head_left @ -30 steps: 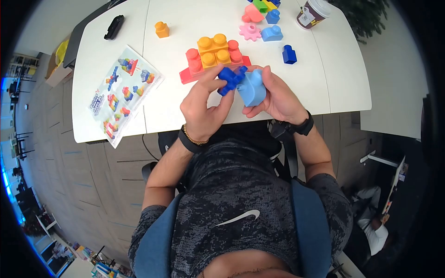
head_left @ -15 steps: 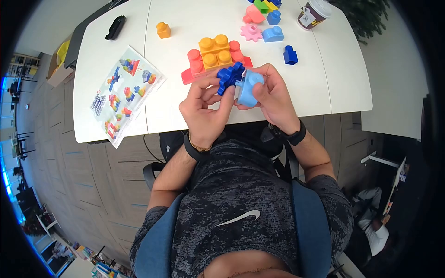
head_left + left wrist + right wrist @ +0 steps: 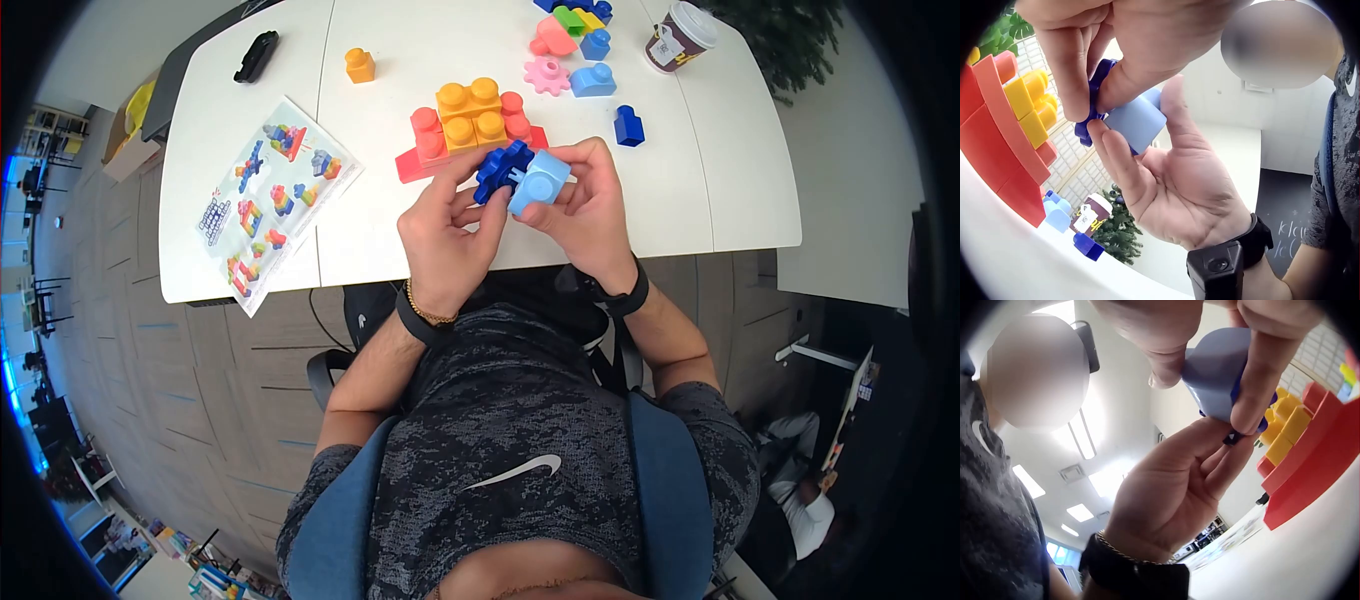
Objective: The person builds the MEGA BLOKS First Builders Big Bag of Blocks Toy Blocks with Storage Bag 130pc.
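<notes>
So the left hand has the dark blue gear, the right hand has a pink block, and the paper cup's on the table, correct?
No: the block in the right hand is light blue, not pink, as the head view shows. The left hand does have the dark blue gear, and the paper cup is on the table.

Grey floor (image 3: pixel 200 370) spans the head view's left, and ceiling lights (image 3: pixel 1079 512) glow lower left in the right wrist view.

Left hand (image 3: pixel 448 240) and right hand (image 3: pixel 588 215), raised close together at the near edge of the worktop (image 3: pixel 740 185), fingers (image 3: pixel 1071 87) curled in pinching grips. Forearms (image 3: pixel 368 375) converge from the worktop's near side, elbows bent.
</notes>
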Demonstrator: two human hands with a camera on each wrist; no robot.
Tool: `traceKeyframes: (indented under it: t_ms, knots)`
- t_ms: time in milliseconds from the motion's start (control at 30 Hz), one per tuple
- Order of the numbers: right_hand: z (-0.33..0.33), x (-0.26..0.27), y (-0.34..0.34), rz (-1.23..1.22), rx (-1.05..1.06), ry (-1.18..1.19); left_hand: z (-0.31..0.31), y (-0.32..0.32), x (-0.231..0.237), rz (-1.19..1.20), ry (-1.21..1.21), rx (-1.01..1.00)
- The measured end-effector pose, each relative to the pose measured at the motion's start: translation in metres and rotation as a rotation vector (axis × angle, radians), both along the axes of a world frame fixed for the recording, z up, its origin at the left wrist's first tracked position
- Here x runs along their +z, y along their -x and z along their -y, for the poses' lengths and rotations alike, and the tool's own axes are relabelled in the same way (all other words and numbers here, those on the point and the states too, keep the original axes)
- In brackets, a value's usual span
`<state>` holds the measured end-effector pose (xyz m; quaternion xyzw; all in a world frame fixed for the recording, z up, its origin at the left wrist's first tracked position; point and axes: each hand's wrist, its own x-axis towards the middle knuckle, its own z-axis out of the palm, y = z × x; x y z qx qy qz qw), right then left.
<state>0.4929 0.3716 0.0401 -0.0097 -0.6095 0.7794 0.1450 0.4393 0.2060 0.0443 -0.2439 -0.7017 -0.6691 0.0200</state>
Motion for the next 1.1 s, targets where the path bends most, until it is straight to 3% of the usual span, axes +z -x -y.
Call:
traceKeyframes:
  t_ms: [133, 300, 467, 633, 800, 1100]
  knots:
    - [0.001, 0.005, -0.003, -0.037, -0.014, -0.14, -0.002, 0.003, -0.001, -0.033, 0.021, 0.03]
    - [-0.001, 0.006, -0.004, -0.031, -0.004, -0.151, 0.003, -0.001, -0.002, -0.032, 0.127, -0.007]
    - [-0.002, 0.005, -0.003, -0.027, 0.012, -0.169, 0.002, 0.001, -0.014, -0.114, 0.044, 0.031]
    - [0.0, 0.002, -0.003, -0.005, 0.017, -0.027, 0.0, -0.004, -0.014, -0.092, 0.047, 0.045]
    - [0.002, -0.004, -0.001, 0.003, -0.017, 0.01, -0.001, -0.003, -0.017, -0.257, 0.08, 0.086]
    - [0.011, -0.017, -0.01, -0.022, -0.103, 0.098, 0.002, -0.004, -0.021, -0.351, 0.143, 0.057]
